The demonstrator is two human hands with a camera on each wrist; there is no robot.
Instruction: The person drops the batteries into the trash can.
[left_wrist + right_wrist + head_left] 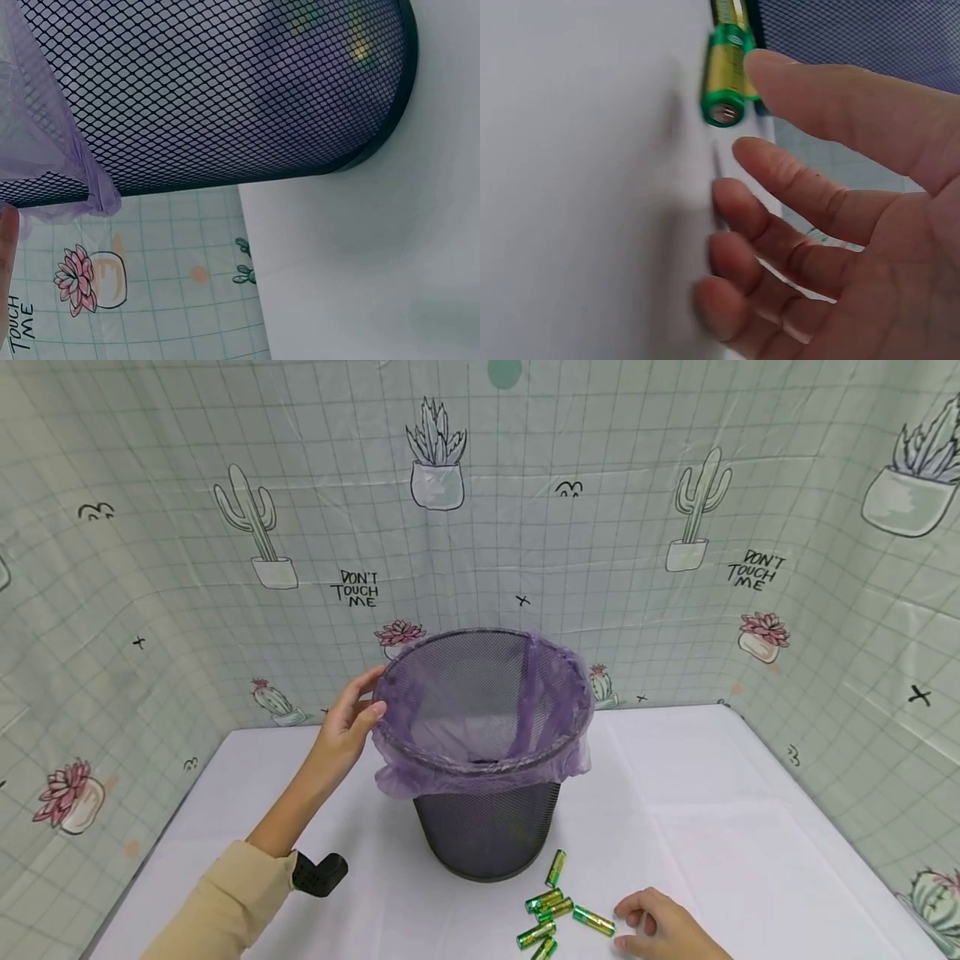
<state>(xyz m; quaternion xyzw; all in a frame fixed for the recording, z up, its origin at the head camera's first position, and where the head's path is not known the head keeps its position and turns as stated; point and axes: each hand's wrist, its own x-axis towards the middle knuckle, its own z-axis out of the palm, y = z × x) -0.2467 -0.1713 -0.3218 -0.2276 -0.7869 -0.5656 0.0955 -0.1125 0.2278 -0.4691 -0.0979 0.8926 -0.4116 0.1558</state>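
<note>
My left hand (pixel 351 714) rests against the left rim of a black mesh wastebasket (pixel 487 835), thumb at the front and fingers along the outside. A translucent purple trash bag (pixel 480 777) lines the basket and is folded over its rim. In the left wrist view, one fingertip (pixel 7 225) touches the basket near the bag's edge. Several green and gold batteries (pixel 555 907) lie before the basket. My right hand (pixel 663 927) is beside the rightmost battery (pixel 594 921), fingers loosely bent and apart; its near end (pixel 724 109) faces the thumb in the right wrist view.
A white cloth (pixel 705 835) covers the table. Around it hang grid-patterned sheets (pixel 510 552) with cactus drawings at the back and sides. A black device (pixel 321 873) is strapped on the left wrist. Blurred green and yellow spots show through the basket's mesh (pixel 360 49).
</note>
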